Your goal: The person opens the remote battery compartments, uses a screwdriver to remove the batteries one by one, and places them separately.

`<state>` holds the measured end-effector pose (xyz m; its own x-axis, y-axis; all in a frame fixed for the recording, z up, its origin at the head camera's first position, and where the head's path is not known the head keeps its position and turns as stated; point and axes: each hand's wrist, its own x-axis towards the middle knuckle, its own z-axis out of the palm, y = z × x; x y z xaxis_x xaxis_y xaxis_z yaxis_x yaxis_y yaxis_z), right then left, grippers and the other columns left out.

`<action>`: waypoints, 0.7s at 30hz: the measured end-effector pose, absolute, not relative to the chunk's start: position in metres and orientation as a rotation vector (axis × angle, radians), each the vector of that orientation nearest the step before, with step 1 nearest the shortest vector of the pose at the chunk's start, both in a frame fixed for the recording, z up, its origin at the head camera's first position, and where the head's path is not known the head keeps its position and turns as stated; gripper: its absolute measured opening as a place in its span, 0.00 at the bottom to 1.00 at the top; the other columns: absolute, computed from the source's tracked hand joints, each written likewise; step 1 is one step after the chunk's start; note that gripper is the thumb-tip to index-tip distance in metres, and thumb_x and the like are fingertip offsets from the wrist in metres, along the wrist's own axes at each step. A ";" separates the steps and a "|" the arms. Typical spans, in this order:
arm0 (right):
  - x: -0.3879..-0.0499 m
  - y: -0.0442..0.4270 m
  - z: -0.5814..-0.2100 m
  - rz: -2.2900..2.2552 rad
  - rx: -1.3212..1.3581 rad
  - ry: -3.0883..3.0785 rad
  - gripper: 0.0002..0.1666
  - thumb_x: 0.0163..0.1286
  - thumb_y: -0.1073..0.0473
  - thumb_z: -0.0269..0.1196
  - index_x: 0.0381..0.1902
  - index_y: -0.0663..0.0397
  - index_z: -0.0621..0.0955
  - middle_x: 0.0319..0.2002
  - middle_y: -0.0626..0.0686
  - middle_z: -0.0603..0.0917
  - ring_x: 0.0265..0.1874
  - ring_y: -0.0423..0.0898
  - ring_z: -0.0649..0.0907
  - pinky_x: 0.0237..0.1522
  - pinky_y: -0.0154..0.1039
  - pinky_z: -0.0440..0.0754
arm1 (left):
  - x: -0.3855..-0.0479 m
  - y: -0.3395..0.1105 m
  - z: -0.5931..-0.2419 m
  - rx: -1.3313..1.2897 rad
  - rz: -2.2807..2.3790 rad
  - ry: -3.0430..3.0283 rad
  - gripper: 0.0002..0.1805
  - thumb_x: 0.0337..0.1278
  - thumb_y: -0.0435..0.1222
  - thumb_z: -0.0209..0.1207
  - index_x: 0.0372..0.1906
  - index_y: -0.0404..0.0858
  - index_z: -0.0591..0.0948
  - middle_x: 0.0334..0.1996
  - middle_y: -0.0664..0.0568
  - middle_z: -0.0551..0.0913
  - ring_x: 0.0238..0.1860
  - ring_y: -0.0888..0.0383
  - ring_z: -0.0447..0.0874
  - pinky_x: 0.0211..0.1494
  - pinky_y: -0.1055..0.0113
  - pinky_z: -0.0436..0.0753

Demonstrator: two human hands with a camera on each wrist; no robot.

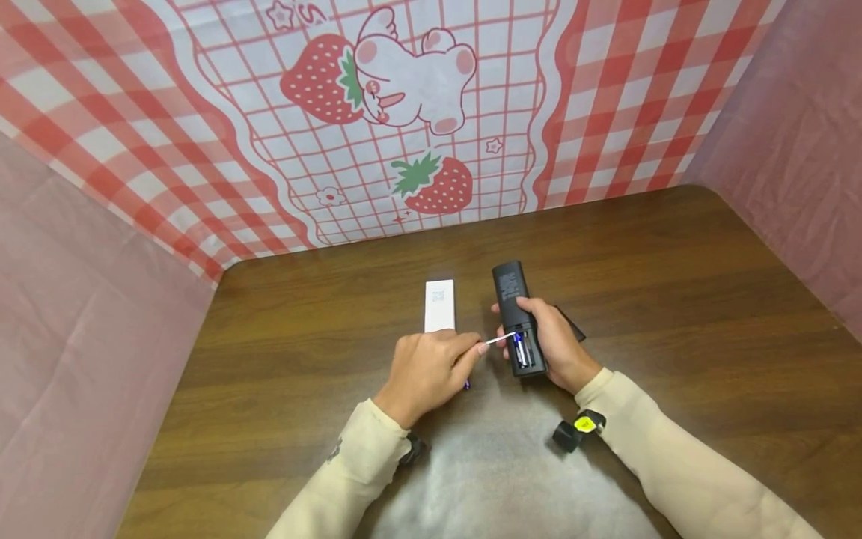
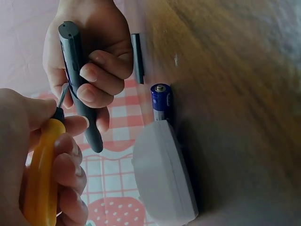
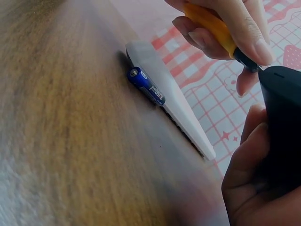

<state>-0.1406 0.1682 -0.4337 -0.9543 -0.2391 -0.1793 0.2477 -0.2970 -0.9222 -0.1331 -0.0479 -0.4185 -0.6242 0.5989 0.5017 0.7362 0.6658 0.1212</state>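
Observation:
My right hand [image 1: 557, 340] holds a black remote control [image 1: 509, 288], its back turned up and its battery compartment uncovered. A blue-and-silver battery [image 1: 522, 352] shows inside. My left hand [image 1: 427, 370] grips a screwdriver [image 2: 43, 174] by its yellow-orange handle. The metal shaft [image 1: 500, 338] reaches to the upper end of the compartment, by the battery; exact contact of the tip is hard to tell. In the head view the left hand covers the handle. A loose blue battery [image 3: 146, 86] lies on the table beside a white slab-like case [image 1: 440, 303].
A flat black piece [image 1: 571, 323], partly behind the right hand, lies on the brown wooden table [image 1: 323, 322]. Behind stands a red-and-white checked cloth [image 1: 606, 112] with strawberry prints. Pink cloth walls [image 1: 74, 337] flank the table.

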 end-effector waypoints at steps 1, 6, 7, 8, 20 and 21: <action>-0.140 0.168 -0.433 -2.308 0.008 1.648 0.32 0.81 0.50 0.36 0.66 0.72 0.66 0.32 0.57 0.79 0.28 0.46 0.83 0.31 0.40 0.83 | -0.133 -0.048 -0.418 -1.044 -0.439 -2.461 0.17 0.73 0.50 0.51 0.32 0.52 0.86 0.17 0.64 0.75 0.15 0.66 0.68 0.16 0.66 0.67; -0.139 0.169 -0.434 -2.292 -0.009 1.652 0.32 0.81 0.50 0.36 0.66 0.72 0.66 0.33 0.57 0.79 0.29 0.46 0.83 0.32 0.41 0.83 | -0.134 -0.048 -0.416 -1.041 -0.426 -2.469 0.16 0.73 0.50 0.52 0.33 0.52 0.87 0.18 0.63 0.74 0.15 0.65 0.68 0.16 0.66 0.68; -0.139 0.169 -0.434 -2.291 -0.012 1.649 0.32 0.81 0.50 0.36 0.67 0.72 0.66 0.33 0.57 0.79 0.29 0.47 0.83 0.32 0.41 0.83 | -0.134 -0.049 -0.416 -1.040 -0.424 -2.473 0.16 0.73 0.50 0.52 0.34 0.52 0.87 0.18 0.63 0.74 0.15 0.65 0.68 0.16 0.65 0.68; -0.139 0.169 -0.434 -2.290 -0.015 1.644 0.33 0.81 0.50 0.36 0.67 0.72 0.65 0.33 0.57 0.79 0.29 0.47 0.83 0.32 0.41 0.83 | -0.134 -0.049 -0.415 -1.038 -0.420 -2.477 0.16 0.73 0.50 0.52 0.35 0.52 0.87 0.19 0.63 0.74 0.15 0.65 0.69 0.16 0.65 0.68; -0.140 0.169 -0.435 -2.279 -0.061 1.580 0.40 0.82 0.39 0.36 0.70 0.71 0.62 0.33 0.55 0.79 0.29 0.44 0.81 0.32 0.37 0.82 | -0.136 -0.049 -0.410 -1.054 -0.402 -2.486 0.14 0.72 0.48 0.54 0.42 0.50 0.89 0.21 0.60 0.73 0.15 0.64 0.67 0.17 0.66 0.67; -0.140 0.169 -0.435 -2.278 -0.067 1.577 0.41 0.82 0.38 0.36 0.70 0.71 0.62 0.33 0.54 0.79 0.29 0.43 0.81 0.32 0.37 0.82 | -0.137 -0.049 -0.409 -1.058 -0.395 -2.483 0.14 0.72 0.48 0.54 0.41 0.50 0.89 0.21 0.60 0.73 0.16 0.64 0.67 0.17 0.66 0.67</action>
<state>-0.1399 0.1689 -0.4353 -0.9312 -0.3238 -0.1673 0.2706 -0.3066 -0.9126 -0.1368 -0.0490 -0.4089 -0.6275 0.6181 0.4736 0.7346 0.6716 0.0967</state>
